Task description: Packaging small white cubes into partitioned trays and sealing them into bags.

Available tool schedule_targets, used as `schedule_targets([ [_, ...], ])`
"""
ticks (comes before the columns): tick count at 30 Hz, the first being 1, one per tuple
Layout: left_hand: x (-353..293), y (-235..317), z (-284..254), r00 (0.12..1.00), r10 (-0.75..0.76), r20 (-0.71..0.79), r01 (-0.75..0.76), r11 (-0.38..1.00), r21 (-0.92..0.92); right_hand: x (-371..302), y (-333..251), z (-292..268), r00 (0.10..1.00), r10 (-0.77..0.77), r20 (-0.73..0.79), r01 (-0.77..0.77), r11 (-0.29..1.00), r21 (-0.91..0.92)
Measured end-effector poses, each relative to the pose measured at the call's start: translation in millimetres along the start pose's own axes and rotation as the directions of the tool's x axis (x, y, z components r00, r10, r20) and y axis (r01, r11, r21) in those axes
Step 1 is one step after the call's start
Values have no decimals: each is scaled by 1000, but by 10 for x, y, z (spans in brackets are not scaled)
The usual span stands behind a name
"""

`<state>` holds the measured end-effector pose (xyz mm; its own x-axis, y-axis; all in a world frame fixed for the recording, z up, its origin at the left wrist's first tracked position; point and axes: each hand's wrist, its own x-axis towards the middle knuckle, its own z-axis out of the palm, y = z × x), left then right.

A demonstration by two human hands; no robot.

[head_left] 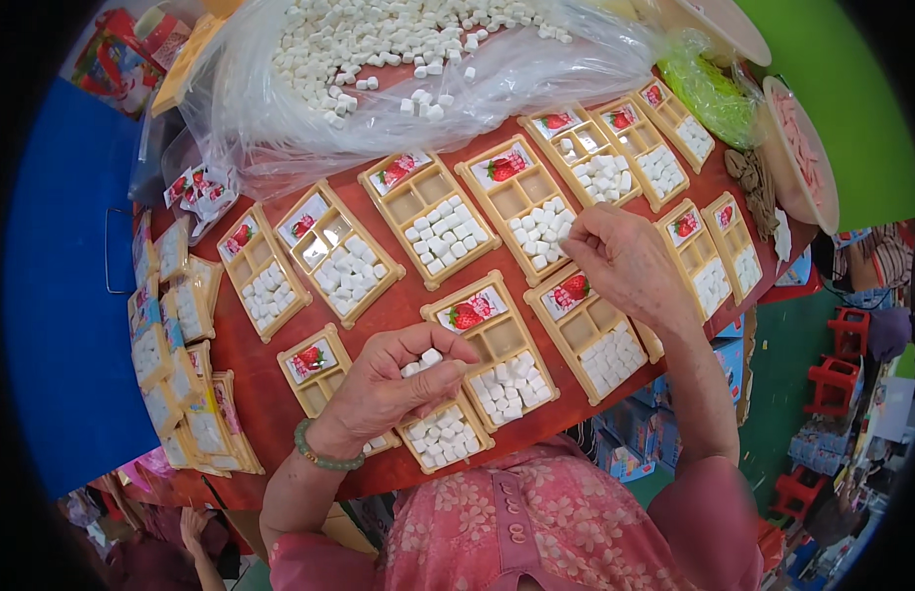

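While both forearms reach over the red bench point(408, 300), the left hand point(391, 379) is curled, thumb against fingers, cupping a few small white pieces point(430, 357) above a beige tray point(502, 335). Pieces matte, rounded, stubby, pillow-like. Right hand point(625, 258): fingers drawn into a narrow pinch at the lower right of another beige tray point(505, 200); cannot tell whether a piece sits between the tips.

Trays moulded, smooth, with raised rims and knobbed corners. Each of these two: white pieces packed in the large compartment, two smaller square compartments bare, glossy strawberry card point(504, 165) at the far end. Others alike stand in loose rows around.

Beyond the rows, crinkled clear film point(536, 84) around a loose white heap point(408, 30). Left side: leaning stack of filled trays point(249, 448). Right: shallow pale dish point(824, 212) of slim pink sticks point(802, 138), dull brown cloth point(751, 187) bunched beside it. Green beaded bracelet point(315, 456) on left wrist.
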<state>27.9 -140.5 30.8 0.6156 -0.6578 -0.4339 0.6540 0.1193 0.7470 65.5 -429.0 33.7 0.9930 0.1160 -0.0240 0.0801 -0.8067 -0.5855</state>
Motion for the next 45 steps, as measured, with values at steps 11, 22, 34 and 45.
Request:
schedule_targets([
  [11,24,-28,-29,1000,7,10,-7,1000,-8,-8,-79,-11,998,-68,8,69,986,-150],
  [22,21,-15,-14,1000,-5,-1,5,1000,-22,-4,-36,-46,993,-93,68,99,990,-103],
  [34,48,-54,-43,1000,22,17,-22,1000,-7,-20,88,24,955,-288,65,295,931,-213],
  [45,49,-66,-41,1000,23,16,-23,1000,-16,-12,113,96,937,-349,5,341,912,-228],
])
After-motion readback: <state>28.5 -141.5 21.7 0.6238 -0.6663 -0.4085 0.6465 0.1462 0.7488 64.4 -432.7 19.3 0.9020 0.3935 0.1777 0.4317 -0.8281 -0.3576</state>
